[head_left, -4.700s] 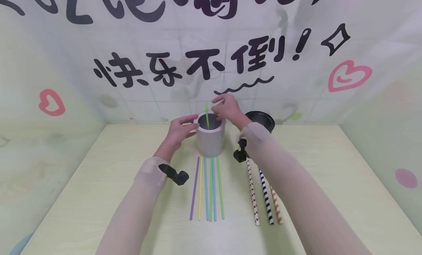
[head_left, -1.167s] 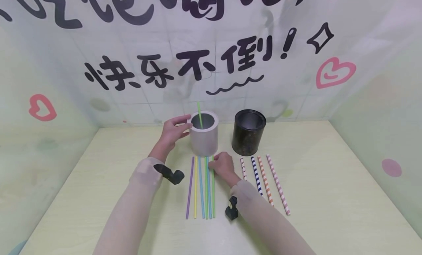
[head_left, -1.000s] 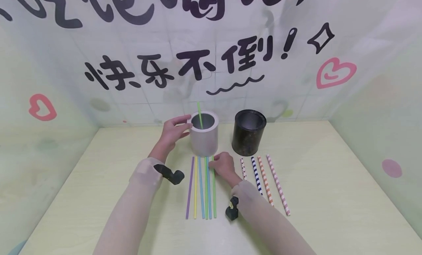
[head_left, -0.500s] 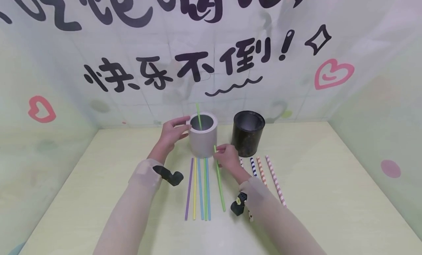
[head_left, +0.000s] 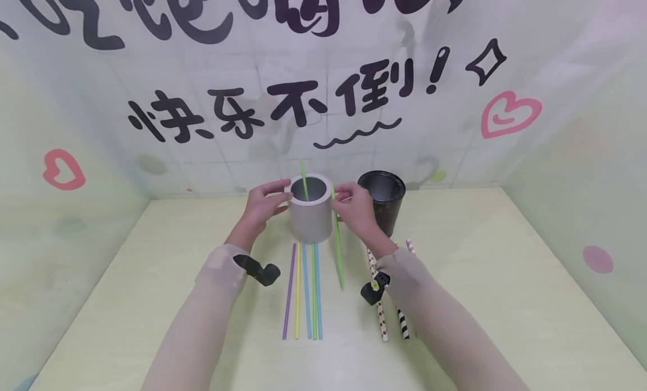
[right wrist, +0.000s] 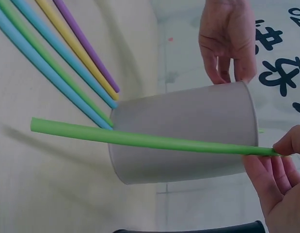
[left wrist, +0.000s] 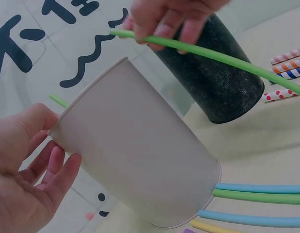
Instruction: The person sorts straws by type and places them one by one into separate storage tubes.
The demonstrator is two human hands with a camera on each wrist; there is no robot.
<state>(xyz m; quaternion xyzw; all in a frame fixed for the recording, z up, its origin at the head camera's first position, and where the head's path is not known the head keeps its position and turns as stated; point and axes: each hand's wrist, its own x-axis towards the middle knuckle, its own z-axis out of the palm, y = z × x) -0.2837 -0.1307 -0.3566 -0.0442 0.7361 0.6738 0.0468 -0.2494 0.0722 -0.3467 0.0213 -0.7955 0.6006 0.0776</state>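
Note:
A light grey cylindrical cup stands upright at the back, one green straw leaning inside it and sticking out over the rim. My left hand grips the cup's left side at the rim, thumb and fingers spread round the edge. With thumb and fingertips, my right hand pinches another green straw near its top end. This straw hangs slanting down beside the cup's right side, its lower end raised off the table in the right wrist view. The right hand partly covers a black can.
Before the cup lie plastic straws side by side: purple, yellow, two blue and one green. Patterned paper straws, among them a dotted one and a striped one, lie partly under the right forearm. A printed backdrop rises behind.
My right hand has picked up the rightmost green plastic straw from the row and raised it to the cup's right rim. My left hand has stayed at the cup.

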